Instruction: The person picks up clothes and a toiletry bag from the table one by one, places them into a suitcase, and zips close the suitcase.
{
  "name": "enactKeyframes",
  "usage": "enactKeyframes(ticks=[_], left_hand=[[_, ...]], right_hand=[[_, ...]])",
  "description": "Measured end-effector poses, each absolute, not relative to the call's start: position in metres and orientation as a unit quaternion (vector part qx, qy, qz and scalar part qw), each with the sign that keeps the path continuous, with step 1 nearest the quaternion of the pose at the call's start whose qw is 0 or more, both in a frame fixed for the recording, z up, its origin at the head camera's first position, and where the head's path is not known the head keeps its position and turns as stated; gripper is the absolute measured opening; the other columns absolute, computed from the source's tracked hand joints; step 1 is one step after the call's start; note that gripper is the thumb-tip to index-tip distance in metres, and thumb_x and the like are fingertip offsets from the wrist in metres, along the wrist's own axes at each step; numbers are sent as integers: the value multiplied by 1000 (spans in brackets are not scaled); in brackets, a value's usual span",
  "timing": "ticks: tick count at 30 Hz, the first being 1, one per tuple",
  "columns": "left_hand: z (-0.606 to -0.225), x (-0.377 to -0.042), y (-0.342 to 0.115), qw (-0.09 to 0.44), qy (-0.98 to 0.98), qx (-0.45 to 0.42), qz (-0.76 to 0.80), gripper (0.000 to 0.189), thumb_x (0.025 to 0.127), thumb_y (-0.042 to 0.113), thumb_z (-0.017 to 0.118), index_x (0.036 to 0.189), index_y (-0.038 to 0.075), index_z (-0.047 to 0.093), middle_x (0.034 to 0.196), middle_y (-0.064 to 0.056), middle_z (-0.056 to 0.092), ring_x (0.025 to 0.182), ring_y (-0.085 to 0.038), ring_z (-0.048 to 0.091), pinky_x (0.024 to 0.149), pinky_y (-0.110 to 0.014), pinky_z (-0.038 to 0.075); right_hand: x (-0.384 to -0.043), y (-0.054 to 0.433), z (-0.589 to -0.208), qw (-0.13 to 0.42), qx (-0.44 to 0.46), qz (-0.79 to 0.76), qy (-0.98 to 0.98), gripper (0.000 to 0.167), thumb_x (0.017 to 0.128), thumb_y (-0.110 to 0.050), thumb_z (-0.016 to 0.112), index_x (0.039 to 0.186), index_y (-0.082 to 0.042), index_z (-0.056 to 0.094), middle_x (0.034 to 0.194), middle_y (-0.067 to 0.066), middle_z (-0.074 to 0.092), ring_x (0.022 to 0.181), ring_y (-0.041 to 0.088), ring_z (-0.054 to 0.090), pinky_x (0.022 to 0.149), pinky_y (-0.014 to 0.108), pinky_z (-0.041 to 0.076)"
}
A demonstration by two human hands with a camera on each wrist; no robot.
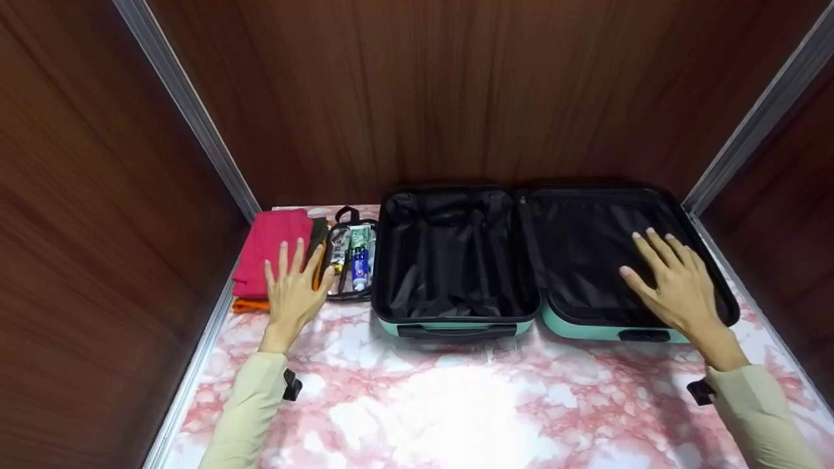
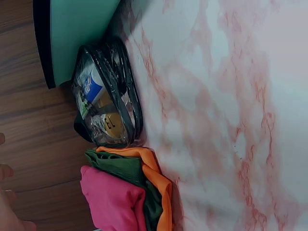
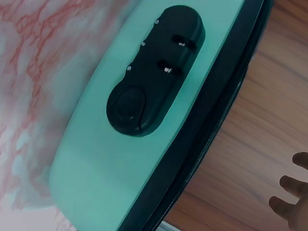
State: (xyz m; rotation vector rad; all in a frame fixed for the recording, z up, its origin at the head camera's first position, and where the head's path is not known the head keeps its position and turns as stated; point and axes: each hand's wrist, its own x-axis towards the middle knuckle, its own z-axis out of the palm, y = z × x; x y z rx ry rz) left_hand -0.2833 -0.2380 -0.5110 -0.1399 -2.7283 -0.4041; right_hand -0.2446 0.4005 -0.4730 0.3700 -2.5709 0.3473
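A mint green suitcase point(image 1: 456, 260) lies spread open on the table, its black lining showing in both halves. Over the right half, my right hand point(image 1: 681, 286) hovers with straight, spread fingers and holds nothing. My left hand point(image 1: 293, 293) is likewise spread, overlapping a stack of folded clothes in the head view. On top of that stack lies a pink garment point(image 1: 270, 244), with dark green cloth point(image 2: 120, 166) and orange cloth point(image 2: 163, 192) under it. Between the stack and suitcase sits a clear toiletry bag point(image 1: 352, 260) with black trim, a toothpaste tube point(image 1: 359, 267) visible inside.
Dark wood panels point(image 1: 430, 91) rise behind and on both sides, with metal strips point(image 1: 195, 117) at the corners. The table point(image 1: 365, 391) has a pink and white marbled top. A black combination lock point(image 3: 154, 72) sits on the suitcase's front side.
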Motion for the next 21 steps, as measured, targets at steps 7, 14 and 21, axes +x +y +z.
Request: enactKeyframes(ticks=[7, 14, 21], left_hand=[[-513, -284, -239, 179, -971, -38, -152, 61, 100, 53, 43, 151, 21, 43, 162, -10, 22, 149, -38, 9, 114, -62, 2], [-516, -283, -242, 173, -968, -24, -181, 62, 100, 56, 39, 152, 23, 41, 161, -12, 26, 148, -41, 11, 113, -65, 9], [-522, -282, -244, 182, -966, -15, -185, 61, 100, 55, 40, 150, 20, 45, 158, -15, 31, 145, -42, 19, 110, -66, 17]], right_hand=[[-246, 388, -477, 291, 157, 138, -934, 67, 91, -47, 64, 150, -20, 46, 149, 15, 46, 134, 42, 39, 104, 59, 30], [-250, 372, -484, 304, 177, 138, -926, 66, 87, -44, 69, 144, -15, 53, 145, 13, 50, 128, 43, 45, 101, 59, 35], [-252, 360, -495, 301, 189, 153, -922, 66, 86, -42, 71, 145, -17, 53, 144, 13, 51, 125, 42, 47, 98, 59, 37]])
